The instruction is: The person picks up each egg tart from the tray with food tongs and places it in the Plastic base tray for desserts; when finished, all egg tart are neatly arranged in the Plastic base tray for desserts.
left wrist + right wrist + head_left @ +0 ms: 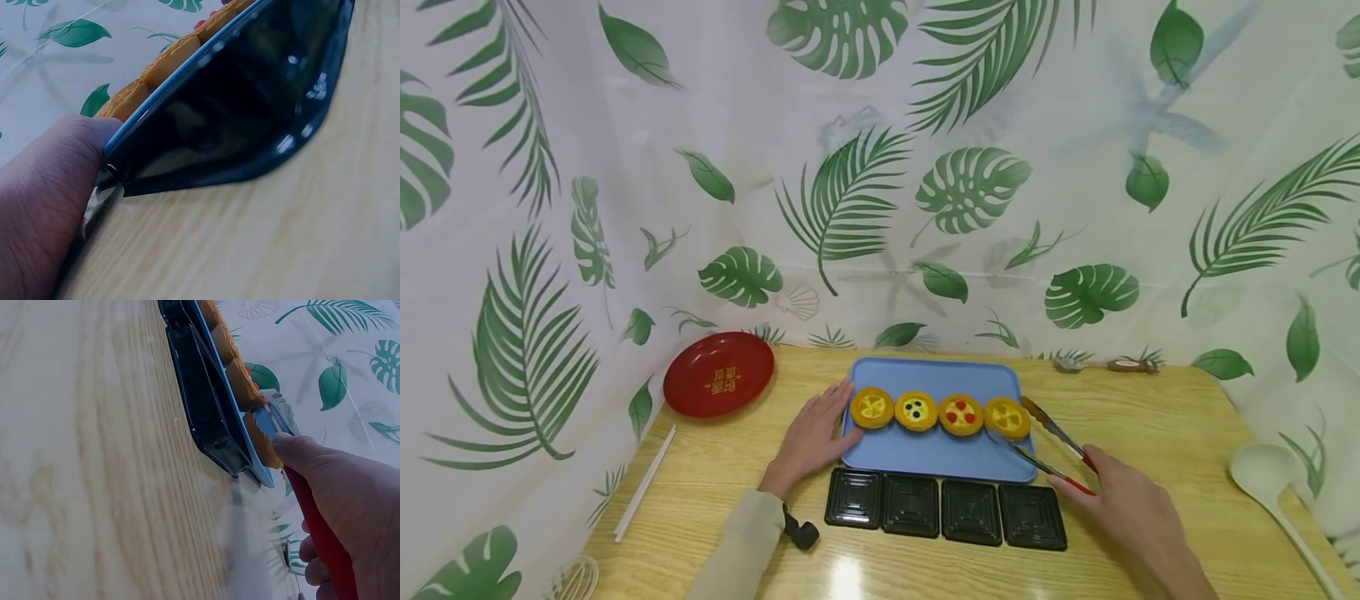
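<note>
A blue tray (925, 458) carries a row of several egg tarts: one with yellow pieces (872, 407) at the left, then one with dark berries (915, 410), one with red pieces (960, 413) and a yellow-topped one (1007, 417) at the right. My left hand (811, 435) rests against the tray's left edge, fingers extended, thumb at the near corner. Red-handled tongs (1051, 427) are held in my right hand (1131, 504). Their tips are spread at the rightmost tart, one on its far right side, one at its near side; whether they touch it I cannot tell.
Several black square dishes (910, 506) line the tray's near side. A red plate (718, 375) and white chopsticks (645, 485) lie left. At the right is a pale ladle (1262, 471); a wooden-handled utensil (1131, 365) lies along the back. A leaf-patterned curtain (970, 192) encloses the table.
</note>
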### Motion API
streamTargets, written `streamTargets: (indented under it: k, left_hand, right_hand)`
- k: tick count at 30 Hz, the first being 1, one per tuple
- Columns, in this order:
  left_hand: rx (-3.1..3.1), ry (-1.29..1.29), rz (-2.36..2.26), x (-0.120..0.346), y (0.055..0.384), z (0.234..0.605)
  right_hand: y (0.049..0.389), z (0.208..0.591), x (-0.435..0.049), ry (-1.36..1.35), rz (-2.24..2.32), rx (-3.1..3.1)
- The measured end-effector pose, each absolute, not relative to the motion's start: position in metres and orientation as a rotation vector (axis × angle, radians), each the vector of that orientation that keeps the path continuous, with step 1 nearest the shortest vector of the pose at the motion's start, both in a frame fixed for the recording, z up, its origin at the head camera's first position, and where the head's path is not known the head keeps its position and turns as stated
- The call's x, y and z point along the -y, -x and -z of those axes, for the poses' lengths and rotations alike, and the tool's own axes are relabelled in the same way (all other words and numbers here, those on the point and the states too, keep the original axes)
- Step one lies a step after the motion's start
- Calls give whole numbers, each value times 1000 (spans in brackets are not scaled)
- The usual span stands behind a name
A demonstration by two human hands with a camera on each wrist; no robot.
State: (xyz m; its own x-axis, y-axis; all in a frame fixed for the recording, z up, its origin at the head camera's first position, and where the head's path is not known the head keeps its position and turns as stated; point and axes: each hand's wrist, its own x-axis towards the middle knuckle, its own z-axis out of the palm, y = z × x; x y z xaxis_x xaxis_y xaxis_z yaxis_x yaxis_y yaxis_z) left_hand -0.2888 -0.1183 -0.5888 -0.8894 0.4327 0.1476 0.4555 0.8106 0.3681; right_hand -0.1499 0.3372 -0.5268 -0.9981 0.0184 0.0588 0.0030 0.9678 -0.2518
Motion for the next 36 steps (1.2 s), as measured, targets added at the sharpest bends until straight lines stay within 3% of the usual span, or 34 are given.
streamTargets:
  k: [36]
  left_hand:
    - [2935, 721, 603, 119, 290, 591]
  right_hand:
    - [154, 531, -334, 11, -443, 3046]
